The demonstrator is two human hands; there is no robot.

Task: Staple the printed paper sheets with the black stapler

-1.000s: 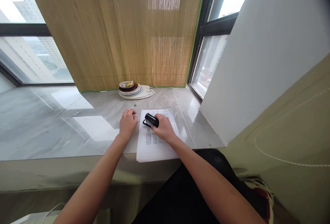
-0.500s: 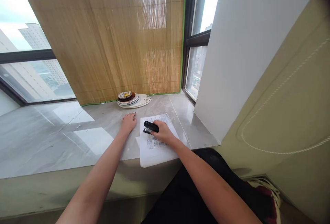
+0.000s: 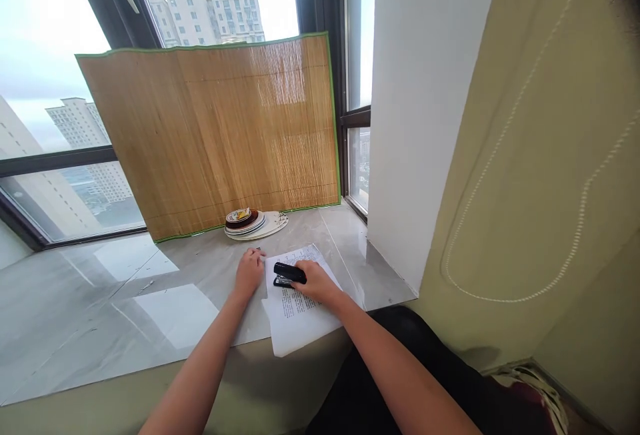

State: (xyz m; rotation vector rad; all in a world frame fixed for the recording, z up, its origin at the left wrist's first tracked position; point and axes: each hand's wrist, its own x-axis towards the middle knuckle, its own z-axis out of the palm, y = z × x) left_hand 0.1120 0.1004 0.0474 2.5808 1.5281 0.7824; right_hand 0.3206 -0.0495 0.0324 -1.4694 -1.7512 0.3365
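Note:
My right hand (image 3: 317, 283) is wrapped around the rear of a black stapler (image 3: 289, 273). The stapler's jaws are apart, with its front facing left over the printed paper sheets (image 3: 306, 325). More than one sheet shows at the left side, where the edges do not line up, and the lower end hangs over the ledge. My left hand (image 3: 250, 271) rests palm down on the ledge beside the sheets' upper left corner. Its fingers are loosely bent, and the fingertips reach close to the paper's edge. A small dark spot shows by those fingertips; what it is cannot be made out.
A stack of plates and dishes (image 3: 246, 223) stands on the grey marble ledge (image 3: 90, 328), behind my hands. A bamboo mat (image 3: 225, 135) leans against the window. A white wall column (image 3: 420, 121) rises at the right, beside a hanging bead chain (image 3: 510, 301).
The view has tilted up, so the ledge sits lower. My left hand has come closer to the paper's edge, and the sheets' left edges look more askew. The stapler stays in my right hand.

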